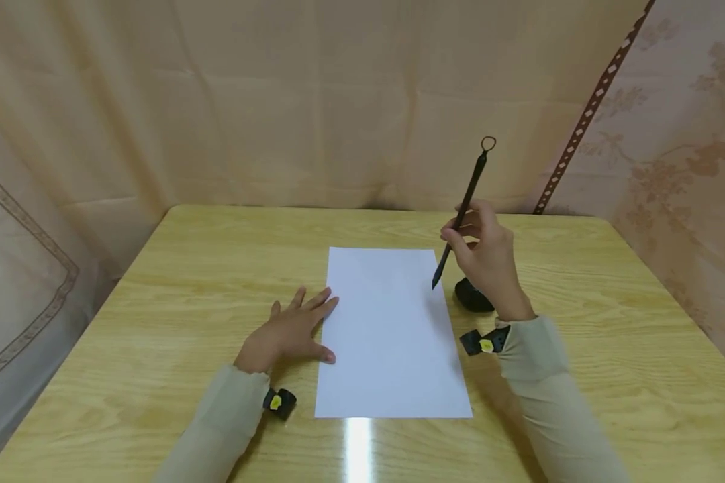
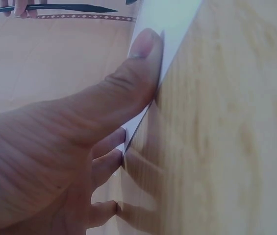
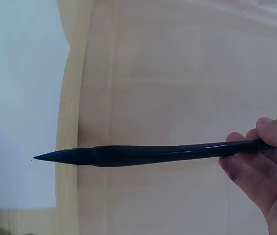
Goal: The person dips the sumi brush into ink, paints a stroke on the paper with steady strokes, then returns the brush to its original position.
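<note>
Left hand [image 1: 286, 334], fingers apart, touches the left edge of white paper [image 1: 387, 335]; right hand [image 1: 489, 255] pinches a black brush [image 3: 138, 155], tip down.

Black object [image 1: 471, 297] partly hidden beside the right edge of the paper [image 1: 387, 335]
The right hand [image 1: 488, 251] covers its right part; the head view cuts off the near edge of the table [image 1: 592, 268] and both sleeves [image 1: 217, 422].

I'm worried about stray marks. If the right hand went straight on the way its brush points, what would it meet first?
Most likely the white paper, near its right edge: the brush in the right hand points down toward it, though depth there is hard to judge.
</note>
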A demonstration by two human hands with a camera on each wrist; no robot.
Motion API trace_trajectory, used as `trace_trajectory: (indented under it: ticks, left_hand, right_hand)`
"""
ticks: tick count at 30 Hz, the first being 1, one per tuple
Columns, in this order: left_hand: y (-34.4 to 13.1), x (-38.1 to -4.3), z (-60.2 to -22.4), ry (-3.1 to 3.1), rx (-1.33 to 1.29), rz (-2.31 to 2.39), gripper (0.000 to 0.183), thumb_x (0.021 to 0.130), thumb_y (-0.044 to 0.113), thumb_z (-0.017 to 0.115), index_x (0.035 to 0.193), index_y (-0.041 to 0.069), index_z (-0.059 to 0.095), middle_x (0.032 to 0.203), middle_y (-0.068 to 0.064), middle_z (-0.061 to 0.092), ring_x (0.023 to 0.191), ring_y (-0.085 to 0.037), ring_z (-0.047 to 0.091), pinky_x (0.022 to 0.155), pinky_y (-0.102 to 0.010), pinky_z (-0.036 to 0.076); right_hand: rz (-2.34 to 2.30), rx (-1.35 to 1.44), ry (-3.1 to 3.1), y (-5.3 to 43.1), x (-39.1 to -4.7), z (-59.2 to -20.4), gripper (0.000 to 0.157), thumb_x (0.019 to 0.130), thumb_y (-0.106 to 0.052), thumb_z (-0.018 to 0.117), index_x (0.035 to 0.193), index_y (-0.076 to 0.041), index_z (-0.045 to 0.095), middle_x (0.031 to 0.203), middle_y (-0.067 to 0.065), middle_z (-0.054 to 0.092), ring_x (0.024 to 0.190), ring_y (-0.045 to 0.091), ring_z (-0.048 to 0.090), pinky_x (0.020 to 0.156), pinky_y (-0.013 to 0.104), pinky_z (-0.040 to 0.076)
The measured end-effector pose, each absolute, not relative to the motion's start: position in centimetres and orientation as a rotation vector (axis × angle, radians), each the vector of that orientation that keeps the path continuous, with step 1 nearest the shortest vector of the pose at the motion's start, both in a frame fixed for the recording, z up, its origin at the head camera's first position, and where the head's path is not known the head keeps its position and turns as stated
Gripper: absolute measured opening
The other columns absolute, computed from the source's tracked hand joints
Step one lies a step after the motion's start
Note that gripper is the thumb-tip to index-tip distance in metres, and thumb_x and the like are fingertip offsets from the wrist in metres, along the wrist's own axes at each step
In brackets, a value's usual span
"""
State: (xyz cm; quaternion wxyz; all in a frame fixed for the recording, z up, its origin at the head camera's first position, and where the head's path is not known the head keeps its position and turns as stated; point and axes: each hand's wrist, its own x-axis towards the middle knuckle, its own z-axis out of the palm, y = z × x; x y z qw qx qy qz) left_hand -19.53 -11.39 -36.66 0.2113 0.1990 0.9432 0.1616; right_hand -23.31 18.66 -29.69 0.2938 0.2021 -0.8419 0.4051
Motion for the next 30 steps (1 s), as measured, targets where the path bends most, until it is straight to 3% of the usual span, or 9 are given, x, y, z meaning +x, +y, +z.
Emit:
trace_trajectory:
  ticks: [11,21,30]
  left_hand:
    - [-11.4,-19.9,-36.8,2.618,0.553,0.441,0.101,0.075,0.048,0.076,0.154,0.021,0.019,0.162,0.0,0.008,0.146,-0.041,-0.005,0.105,-0.075,0.003]
    - [-11.5,-20.0,-36.9,2.612,0.554,0.439,0.103,0.074,0.048,0.075,0.154,0.021,0.017,0.162,0.0,0.006,0.146,-0.04,-0.006,0.105,-0.075,0.002]
    - [-11.2,-20.2,-36.8,2.61,0.508,0.42,0.106,0.072,0.05,0.076,0.154,0.018,0.017,0.162,-0.001,0.005,0.147,-0.038,-0.004,0.107,-0.073,0.003]
  right_hand:
    - [1.108,0.587,-2.218,16.6,-23.7,-29.3,0.036,0.083,0.002,0.069,0.113,0.007,0.049,0.088,0.019,0.068,0.077,0.029,0.07,0.066,0.007,0.048]
    - [1.172,0.662,-2.242,13.9,-24.3,-29.8,0.036,0.084,0.001,0.069,0.113,0.005,0.048,0.089,0.018,0.067,0.08,0.028,0.069,0.066,0.041,0.058]
    - [1.205,0.763,-2.288,11.0,-24.6,-30.6,0.036,0.086,-0.001,0.067,0.115,0.004,0.047,0.089,0.017,0.066,0.079,0.026,0.069,0.067,0.039,0.058]
